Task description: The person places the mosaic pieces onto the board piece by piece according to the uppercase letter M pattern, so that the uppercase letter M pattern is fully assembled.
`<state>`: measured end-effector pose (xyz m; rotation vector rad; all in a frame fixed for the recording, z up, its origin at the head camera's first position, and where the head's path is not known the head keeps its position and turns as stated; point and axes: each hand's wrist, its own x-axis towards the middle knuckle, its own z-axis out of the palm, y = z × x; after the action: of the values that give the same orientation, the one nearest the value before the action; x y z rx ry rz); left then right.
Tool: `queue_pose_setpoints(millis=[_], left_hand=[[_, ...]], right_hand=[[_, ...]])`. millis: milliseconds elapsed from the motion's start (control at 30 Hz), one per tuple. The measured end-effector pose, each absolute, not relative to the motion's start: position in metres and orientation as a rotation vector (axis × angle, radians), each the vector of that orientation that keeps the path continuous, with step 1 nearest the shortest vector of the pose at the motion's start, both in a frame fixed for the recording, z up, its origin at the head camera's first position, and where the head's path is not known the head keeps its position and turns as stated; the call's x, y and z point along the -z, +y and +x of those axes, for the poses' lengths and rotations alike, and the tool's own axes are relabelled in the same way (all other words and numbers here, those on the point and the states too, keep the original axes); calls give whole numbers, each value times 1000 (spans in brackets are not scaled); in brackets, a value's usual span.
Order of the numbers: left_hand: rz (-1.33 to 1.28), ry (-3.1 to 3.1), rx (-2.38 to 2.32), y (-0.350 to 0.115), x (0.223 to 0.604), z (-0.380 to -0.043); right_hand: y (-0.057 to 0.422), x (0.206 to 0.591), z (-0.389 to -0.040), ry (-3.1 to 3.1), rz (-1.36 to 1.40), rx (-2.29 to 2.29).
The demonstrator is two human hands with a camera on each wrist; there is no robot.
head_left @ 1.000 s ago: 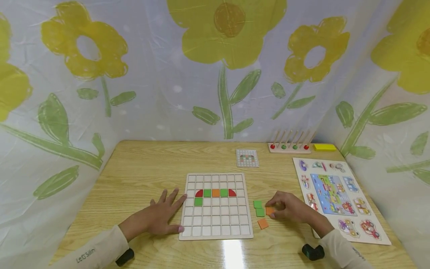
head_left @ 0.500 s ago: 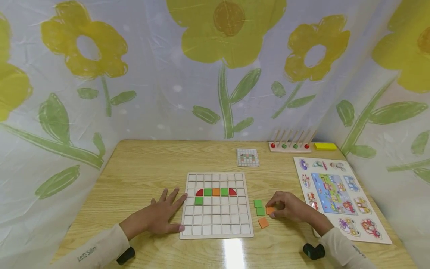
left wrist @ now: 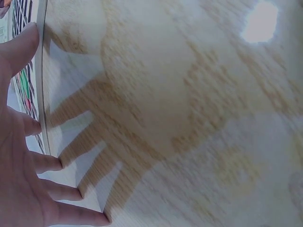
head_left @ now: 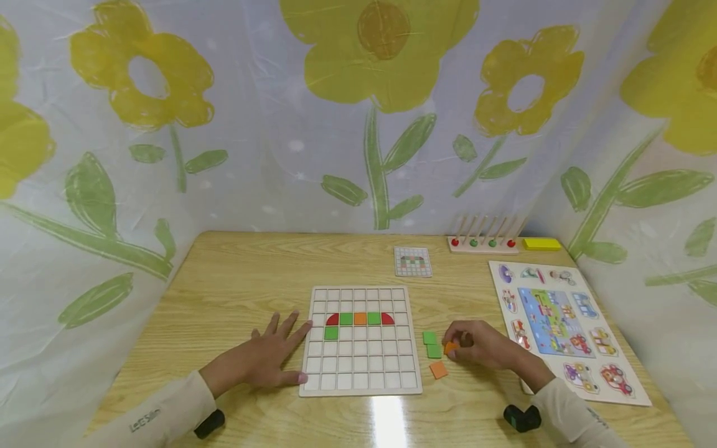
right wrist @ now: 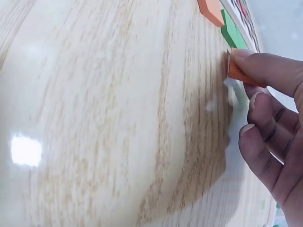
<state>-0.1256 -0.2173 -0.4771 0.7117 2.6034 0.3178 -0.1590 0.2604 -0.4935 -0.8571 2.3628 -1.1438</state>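
My left hand (head_left: 272,358) lies with fingers spread, thumb and index fingertip on the left edge of a white grid board (head_left: 361,386). On the board, a row runs red quarter-round, green, orange, green, red quarter-round, with one green square tile (head_left: 331,333) under its left end. To the board's right, my right hand (head_left: 483,346) pinches an orange square tile (right wrist: 240,71) between thumb and finger; it looks tilted up at the table. Beside it lie two green tiles (head_left: 434,351), touching each other, and another orange tile (head_left: 439,370) nearer the front.
A small pattern card (head_left: 413,262) lies behind the board. At the back right stand a peg rack (head_left: 483,249) with red and green beads and a yellow block (head_left: 541,244). A picture puzzle board (head_left: 610,367) lies right of my right hand.
The orange tile under my right fingers has gone from lying flat to tilted in their pinch. My left hand has stayed in place on the board's edge.
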Motion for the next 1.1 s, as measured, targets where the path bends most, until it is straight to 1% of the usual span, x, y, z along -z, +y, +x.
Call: queue_pose_setpoints(millis=[400,667,867,1100], left_hand=[[722,2602,-322,-217,475,-127],[685,2585,-317,-217,477,-124],[709,2598,-298,-218,477,-124],[711,2600,-306,-219,479,-125]], right_hand=[[253,486,-160,2449,-857,1107],[235,482,-156,2430,-820,1154],[221,477,-155,2409,-809,1145],[207,471,-155,2346,-848,1153]])
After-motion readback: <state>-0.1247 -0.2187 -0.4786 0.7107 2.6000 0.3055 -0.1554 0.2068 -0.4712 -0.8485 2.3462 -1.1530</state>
